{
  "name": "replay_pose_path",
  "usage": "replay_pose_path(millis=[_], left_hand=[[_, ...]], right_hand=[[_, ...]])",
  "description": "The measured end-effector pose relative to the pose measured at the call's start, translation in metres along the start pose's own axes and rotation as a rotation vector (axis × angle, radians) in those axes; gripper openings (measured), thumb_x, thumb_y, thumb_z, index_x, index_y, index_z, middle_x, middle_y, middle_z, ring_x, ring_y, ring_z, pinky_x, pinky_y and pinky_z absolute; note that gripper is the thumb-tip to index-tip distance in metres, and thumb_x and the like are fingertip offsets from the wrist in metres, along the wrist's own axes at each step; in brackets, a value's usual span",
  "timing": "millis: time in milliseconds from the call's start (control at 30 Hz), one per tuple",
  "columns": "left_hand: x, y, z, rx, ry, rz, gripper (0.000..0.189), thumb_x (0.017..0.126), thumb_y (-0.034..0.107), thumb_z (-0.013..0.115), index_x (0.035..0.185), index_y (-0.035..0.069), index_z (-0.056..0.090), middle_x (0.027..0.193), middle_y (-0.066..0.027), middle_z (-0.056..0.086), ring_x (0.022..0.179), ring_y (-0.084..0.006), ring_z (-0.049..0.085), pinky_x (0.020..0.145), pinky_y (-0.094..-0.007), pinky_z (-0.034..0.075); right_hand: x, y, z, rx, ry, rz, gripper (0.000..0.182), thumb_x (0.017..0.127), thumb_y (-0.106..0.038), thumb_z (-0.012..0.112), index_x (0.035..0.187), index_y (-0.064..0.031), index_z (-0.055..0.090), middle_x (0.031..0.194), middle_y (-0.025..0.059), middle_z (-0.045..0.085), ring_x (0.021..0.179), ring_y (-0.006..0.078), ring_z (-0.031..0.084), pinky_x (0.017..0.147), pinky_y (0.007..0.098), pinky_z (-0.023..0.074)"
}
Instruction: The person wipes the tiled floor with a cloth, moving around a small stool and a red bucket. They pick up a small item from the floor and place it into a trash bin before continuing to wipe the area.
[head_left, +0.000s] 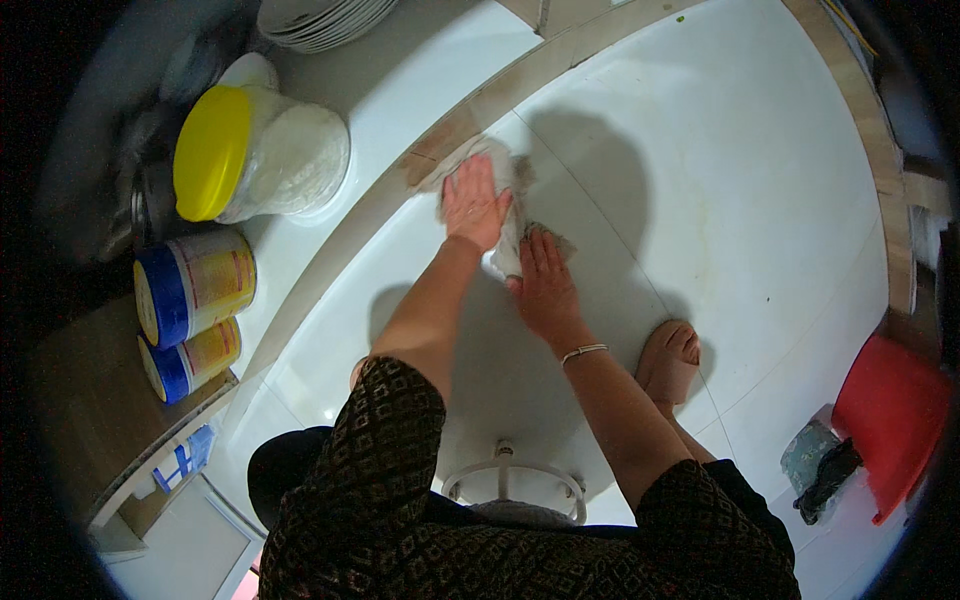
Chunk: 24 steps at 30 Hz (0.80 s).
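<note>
On the white tiled floor (757, 202) lies a crumpled beige cloth (516, 225), its far left part reaching a tan tiled edge. Flat on the cloth's left part, my left hand (474, 199) presses it down with the fingers stretched forward. My right hand (547, 281), lower and to the right, has its fingers over the cloth's near right part, where a darker fold shows past the fingertips. A bracelet (585, 352) circles my right wrist. Under the palms, the cloth is hidden.
Beyond the tan edge (352, 225), a yellow-lidded clear jar (300, 157), two blue-lidded tubs (217, 277) and stacked plates (330, 22) stand on a white surface. My right foot (669, 360) is beside my arm. A white-legged stool (504, 476) is beneath me; a red plastic container (889, 420) stands right.
</note>
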<state>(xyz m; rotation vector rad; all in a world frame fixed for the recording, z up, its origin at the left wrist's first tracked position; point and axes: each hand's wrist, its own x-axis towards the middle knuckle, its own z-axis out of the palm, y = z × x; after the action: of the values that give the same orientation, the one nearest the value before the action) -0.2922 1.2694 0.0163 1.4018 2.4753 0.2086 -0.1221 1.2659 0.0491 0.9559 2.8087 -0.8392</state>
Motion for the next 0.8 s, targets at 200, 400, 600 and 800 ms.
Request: replay_pose_path(millis=[200, 400, 600, 800], left_hand=[[0.022, 0.076, 0.022, 0.334, -0.101, 0.212, 0.061, 0.09, 0.044, 0.031, 0.139, 0.01, 0.018, 0.145, -0.006, 0.016, 0.133, -0.0259, 0.015, 0.108, -0.0418, 0.005], [0.012, 0.055, 0.017, 0.197, -0.104, 0.343, 0.061, 0.087, 0.043, 0.039, 0.137, 0.012, 0.024, 0.144, -0.0043, 0.019, 0.133, -0.0227, 0.015, 0.108, -0.0393, 0.008], [0.022, -0.016, -0.014, -0.124, -0.016, 0.176, 0.062, 0.084, 0.037, 0.049, 0.134, 0.006, 0.029, 0.14, -0.011, 0.027, 0.129, -0.0245, 0.024, 0.107, -0.0387, 0.015], [-0.107, -0.056, 0.008, -0.009, 0.099, -0.287, 0.06, 0.082, 0.029, 0.053, 0.129, -0.002, 0.031, 0.135, -0.0207, 0.03, 0.127, -0.0339, 0.026, 0.105, -0.0433, 0.018]], right_hand=[[0.009, 0.046, -0.019, -0.164, -0.003, 0.235, 0.061, 0.086, -0.031, 0.047, 0.132, 0.0043, 0.027, 0.139, 0.0209, 0.024, 0.131, 0.0336, 0.017, 0.108, 0.0413, 0.0146], [-0.032, 0.079, -0.022, -0.101, 0.122, 0.414, 0.055, 0.089, -0.028, 0.041, 0.134, -0.0011, 0.025, 0.141, 0.0233, 0.016, 0.132, 0.0341, 0.013, 0.108, 0.0413, 0.0134], [0.032, 0.057, -0.023, -0.106, 0.202, 0.321, 0.053, 0.089, -0.031, 0.042, 0.133, -0.0048, 0.029, 0.139, 0.0252, 0.02, 0.13, 0.0388, 0.016, 0.106, 0.0452, 0.0169], [0.056, 0.009, -0.035, -0.101, -0.047, 0.04, 0.052, 0.086, -0.032, 0.048, 0.128, -0.0032, 0.037, 0.137, 0.0238, 0.025, 0.128, 0.0378, 0.023, 0.104, 0.0468, 0.0199]])
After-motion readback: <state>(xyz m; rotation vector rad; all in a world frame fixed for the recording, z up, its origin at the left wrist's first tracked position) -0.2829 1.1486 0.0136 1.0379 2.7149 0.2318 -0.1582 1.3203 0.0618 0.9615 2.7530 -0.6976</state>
